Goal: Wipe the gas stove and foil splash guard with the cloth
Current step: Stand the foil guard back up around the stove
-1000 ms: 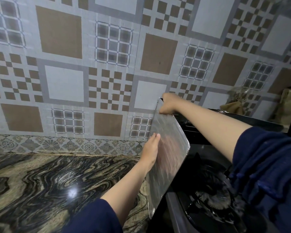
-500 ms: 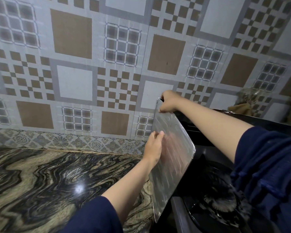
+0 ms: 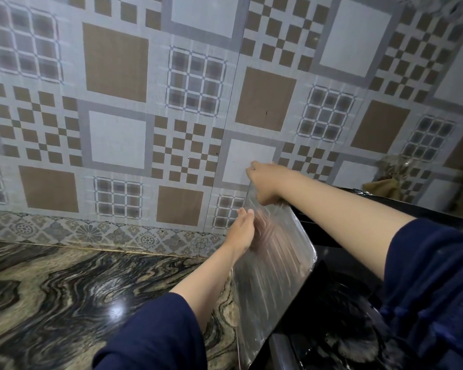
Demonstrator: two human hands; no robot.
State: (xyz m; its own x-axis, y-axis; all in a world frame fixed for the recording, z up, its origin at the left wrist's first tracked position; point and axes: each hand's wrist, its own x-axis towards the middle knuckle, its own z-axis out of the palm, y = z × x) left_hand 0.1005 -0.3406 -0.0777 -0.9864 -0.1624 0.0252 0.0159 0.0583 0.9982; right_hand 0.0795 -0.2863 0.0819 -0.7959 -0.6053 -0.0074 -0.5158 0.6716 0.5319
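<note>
1. Your right hand point(image 3: 263, 182) was up at the top far corner of the foil splash guard point(image 3: 273, 265); fingers curled over its upper edge, gripping it; forearm stretched in from the right, dark blue sleeve point(image 3: 433, 289) bunched above the elbow.
2. Your left hand point(image 3: 242, 231) lay flat on the guard's outer, left-facing side; fingers straight and together, pointing up, pressing the panel; nothing grasped in it; its skin tone reflected as streaks in the shiny foil.
3. No cloth could be made out in either hand; whether one was tucked under a palm, cannot tell.
4. The foil splash guard stood on edge at the left side of the gas stove point(image 3: 332, 329); ribbed, silvery, rounded corners; tilted, its top leaning toward the wall; lower edge ran down out of the bottom of the frame, between the counter and the stove.
5. The gas stove sat to the right of the guard; black glossy top, a dark burner area partly hidden by your right sleeve; more foil showed along its far back edge.
6. The countertop point(image 3: 64, 303) to the left was dark marble with swirling tan veins; a bright light glint on it near your left elbow.
7. The wall tiles point(image 3: 118, 129) behind were grey, white and brown squares and checks; a floral border strip ran along the base.
8. Far right by the wall: brownish blurred items, too unclear to name.
</note>
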